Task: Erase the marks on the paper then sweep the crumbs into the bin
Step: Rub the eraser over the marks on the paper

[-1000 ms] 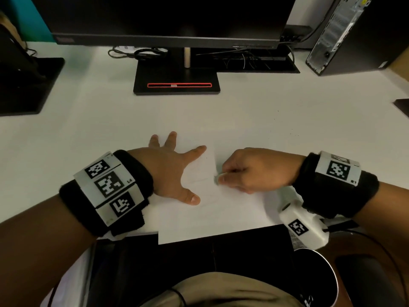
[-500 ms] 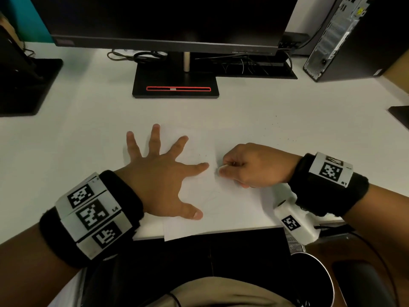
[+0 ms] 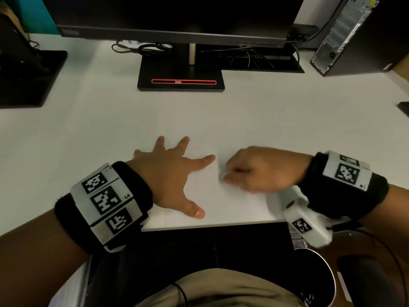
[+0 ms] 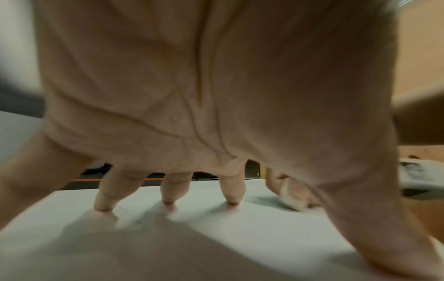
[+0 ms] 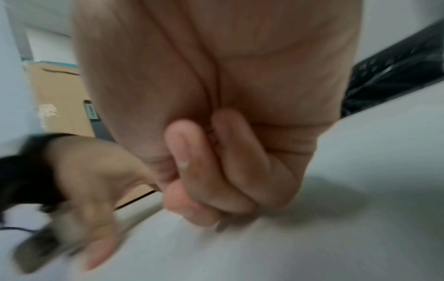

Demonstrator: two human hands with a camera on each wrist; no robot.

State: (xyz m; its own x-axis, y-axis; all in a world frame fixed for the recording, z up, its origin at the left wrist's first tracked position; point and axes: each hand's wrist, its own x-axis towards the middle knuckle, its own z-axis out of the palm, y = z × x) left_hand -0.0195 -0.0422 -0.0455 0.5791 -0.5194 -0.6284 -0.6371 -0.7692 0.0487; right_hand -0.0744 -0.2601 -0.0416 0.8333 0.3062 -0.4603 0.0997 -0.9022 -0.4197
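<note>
Pinning the paper (image 3: 221, 207) flat with my left hand (image 3: 170, 176): fingers straight and splayed, fingertips (image 4: 231, 197) and thumb pressing down on the sheet, palm arched clear of it in the left wrist view. My guess is the spread keeps the sheet from creeping or buckling under rubbing. The sheet itself lies on the white worktop (image 3: 88, 134), its near edge at or just over the worktop's front edge; I cannot tell which.

Just right of that hand's index finger, on the paper, my right hand (image 3: 261, 171) is curled into a tight pinch on a small white eraser (image 3: 222, 176), held low so its end meets the sheet. The hand is blurred. The marks are too faint to make out, and no crumbs show clearly, so I judge erasing is the step in hand.

Right of the paper and below the worktop edge stands a round dark bin (image 3: 318, 278); sweeping toward that near-right corner looks the shortest route.

Beyond the paper sits the monitor base (image 3: 180, 74), well apart, with bare worktop between it and the sheet for longer strokes.
</note>
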